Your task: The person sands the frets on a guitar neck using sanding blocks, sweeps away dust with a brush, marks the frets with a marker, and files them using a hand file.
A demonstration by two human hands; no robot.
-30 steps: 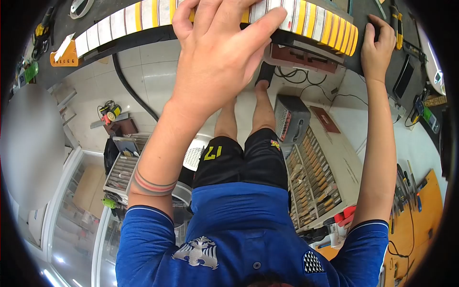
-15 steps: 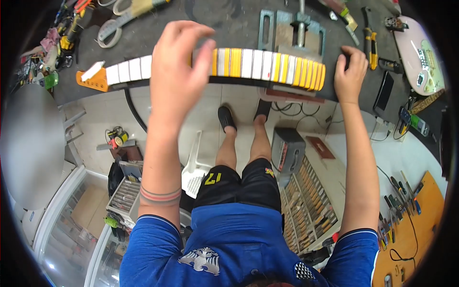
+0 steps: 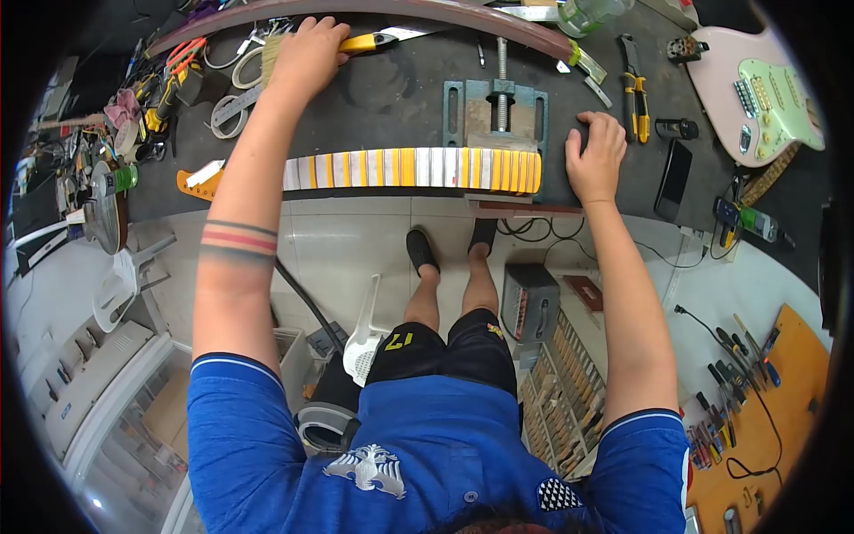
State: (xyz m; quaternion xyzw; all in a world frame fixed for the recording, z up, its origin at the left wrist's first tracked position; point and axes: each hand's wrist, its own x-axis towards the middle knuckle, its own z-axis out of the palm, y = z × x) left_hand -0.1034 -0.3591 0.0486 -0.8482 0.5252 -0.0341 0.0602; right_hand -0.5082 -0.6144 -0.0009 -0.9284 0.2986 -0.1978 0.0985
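Observation:
My left hand (image 3: pixel 307 58) is over a brush at the back of the bench, fingers curled round its hidden middle. Pale bristles (image 3: pixel 269 60) stick out to its left. On its right lies a yellow-handled tool (image 3: pixel 363 43) with a flat metal blade. My right hand (image 3: pixel 598 160) rests on the bench top, fingers loosely apart and holding nothing. Between my arms, along the front edge, lies a guitar neck (image 3: pixel 414 169), its fretboard covered in white and yellow strips. Its orange headstock (image 3: pixel 200 185) is partly behind my left forearm.
A metal vise (image 3: pixel 500 116) stands behind the neck's right end. Yellow-black pliers (image 3: pixel 636 93), a phone (image 3: pixel 673 181) and a pink guitar body (image 3: pixel 734 67) are on the right. Tape rolls (image 3: pixel 229 116) lie left; a long reddish-brown bar (image 3: pixel 427 11) crosses the back.
My left hand has moved from above the neck up and left to the brush. The view has shifted, showing more of the bench's back. My right hand stays on the bench.

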